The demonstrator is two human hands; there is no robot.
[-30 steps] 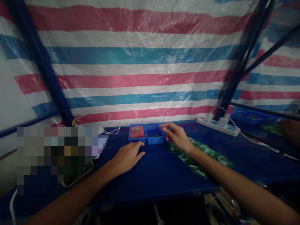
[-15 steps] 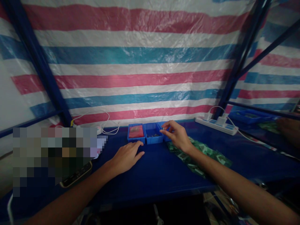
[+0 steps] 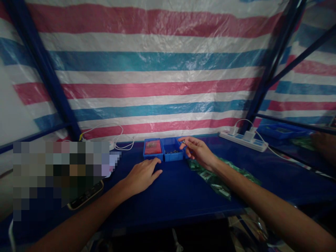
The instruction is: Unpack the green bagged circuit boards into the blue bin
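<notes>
My left hand (image 3: 142, 176) lies flat on the dark blue table (image 3: 173, 196), fingers stretched toward a blue bin with red contents (image 3: 153, 148). My right hand (image 3: 198, 151) hovers just right of the middle blue bin (image 3: 172, 149), which holds small dark parts. Its thumb and forefinger pinch something tiny that I cannot make out, palm turned partly up. Under my right forearm lie green packets (image 3: 219, 178) in a strip.
A white power strip (image 3: 243, 140) with plugged chargers sits at the back right. White cables (image 3: 115, 138) coil at the back left. A dark device (image 3: 86, 197) lies left of my left arm. Another person's hand (image 3: 324, 144) shows at the far right beside a blue tray (image 3: 283, 131).
My right hand has lifted from the bins and rolled palm-up, pinching a small item. The left hand stays put.
</notes>
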